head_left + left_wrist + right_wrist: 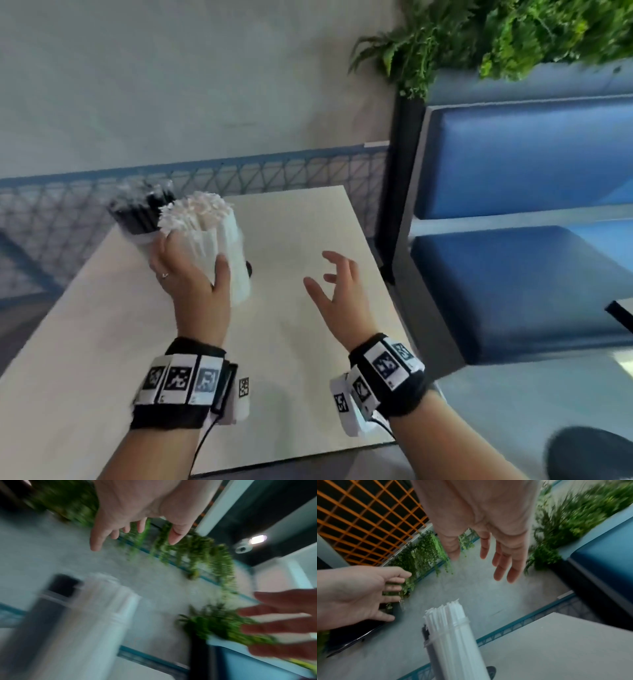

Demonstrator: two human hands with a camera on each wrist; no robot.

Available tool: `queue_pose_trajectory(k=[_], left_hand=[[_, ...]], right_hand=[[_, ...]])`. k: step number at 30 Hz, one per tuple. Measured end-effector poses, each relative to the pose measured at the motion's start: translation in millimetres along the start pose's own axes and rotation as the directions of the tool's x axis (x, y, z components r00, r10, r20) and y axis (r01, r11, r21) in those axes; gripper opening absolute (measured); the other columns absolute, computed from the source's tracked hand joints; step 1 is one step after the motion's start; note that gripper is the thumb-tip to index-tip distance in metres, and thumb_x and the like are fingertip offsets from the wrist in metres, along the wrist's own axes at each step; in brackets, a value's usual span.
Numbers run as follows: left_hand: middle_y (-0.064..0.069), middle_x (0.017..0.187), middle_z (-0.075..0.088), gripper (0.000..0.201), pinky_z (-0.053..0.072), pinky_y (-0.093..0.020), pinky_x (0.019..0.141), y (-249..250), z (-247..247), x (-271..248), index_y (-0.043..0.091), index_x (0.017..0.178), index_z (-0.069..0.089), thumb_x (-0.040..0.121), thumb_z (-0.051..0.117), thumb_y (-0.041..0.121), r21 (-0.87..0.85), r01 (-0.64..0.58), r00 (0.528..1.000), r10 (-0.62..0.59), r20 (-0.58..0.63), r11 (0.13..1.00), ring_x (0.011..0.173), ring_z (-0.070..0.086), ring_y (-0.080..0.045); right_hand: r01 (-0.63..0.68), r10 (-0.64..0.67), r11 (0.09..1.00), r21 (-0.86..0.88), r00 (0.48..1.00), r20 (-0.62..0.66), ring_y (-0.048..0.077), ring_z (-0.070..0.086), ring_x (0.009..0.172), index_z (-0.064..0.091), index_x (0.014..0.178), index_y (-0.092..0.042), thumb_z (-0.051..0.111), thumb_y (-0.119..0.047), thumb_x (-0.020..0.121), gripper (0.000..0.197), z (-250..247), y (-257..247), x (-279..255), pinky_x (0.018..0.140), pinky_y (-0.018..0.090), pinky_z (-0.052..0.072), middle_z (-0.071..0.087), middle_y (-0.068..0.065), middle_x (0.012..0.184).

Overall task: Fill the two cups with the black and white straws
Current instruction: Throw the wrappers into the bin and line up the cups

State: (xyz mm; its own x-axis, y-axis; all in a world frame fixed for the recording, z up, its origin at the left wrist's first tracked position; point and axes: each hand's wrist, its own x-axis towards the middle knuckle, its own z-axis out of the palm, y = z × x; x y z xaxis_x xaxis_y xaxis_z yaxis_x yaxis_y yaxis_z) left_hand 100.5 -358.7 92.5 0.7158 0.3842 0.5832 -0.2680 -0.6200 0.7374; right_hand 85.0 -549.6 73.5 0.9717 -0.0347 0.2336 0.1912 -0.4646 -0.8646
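Both hands hover above the pale square tabletop [308,240], fingers spread and holding nothing: the left hand [191,274] sits just beside the clear plastic cup of white straws [212,240], though whether it touches is unclear, and the right hand [337,287] hangs apart toward the right edge. Behind that cup, near the far left corner, stands the clear cup of black straws [144,216]. Both cups stand roughly upright, full, and the left hand looks nearer them.

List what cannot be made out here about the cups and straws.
1. Black straws cup: head view, base hidden by the left hand; left wrist view, blurred.
2. White straws cup: head view, whether the left hand touches it.
3. Dark thing behind it: head view, mostly hidden by that cup.
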Motion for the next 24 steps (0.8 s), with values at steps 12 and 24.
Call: queue_pose_trajectory(k=[12, 24], left_hand=[[-0.024, 0.137, 0.044, 0.067, 0.046, -0.047, 0.095, -171, -40, 152, -0.004, 0.138, 0.018, 0.092, 0.05, 0.032, 0.16, 0.719, 0.644, -0.735, 0.215, 0.677, 0.115, 0.054, -0.038], [-0.022, 0.081, 0.062, 0.043, 0.053, -0.028, 0.04, -217, -12, 192, -0.009, 0.121, 0.046, 0.091, 0.049, 0.022, -0.117, 0.843, 0.533, -0.785, 0.316, 0.525, 0.054, 0.058, -0.025]], right_hand=[[-0.422, 0.374, 0.857, 0.295, 0.904, 0.208, 0.026, 0.065, 0.088, 0.003, 0.148, -0.013, 0.054, -0.039, 0.09, 0.082, 168, -67, 102, 0.066, 0.033, 0.056, 0.015, 0.012, 0.151], [-0.643, 0.603, 0.654, 0.397, 0.761, 0.24, 0.027, 0.066, 0.066, 0.033, 0.12, -0.014, 0.051, -0.017, 0.09, 0.035, 207, -52, 120, 0.052, 0.031, 0.057, 0.055, 0.006, 0.096]])
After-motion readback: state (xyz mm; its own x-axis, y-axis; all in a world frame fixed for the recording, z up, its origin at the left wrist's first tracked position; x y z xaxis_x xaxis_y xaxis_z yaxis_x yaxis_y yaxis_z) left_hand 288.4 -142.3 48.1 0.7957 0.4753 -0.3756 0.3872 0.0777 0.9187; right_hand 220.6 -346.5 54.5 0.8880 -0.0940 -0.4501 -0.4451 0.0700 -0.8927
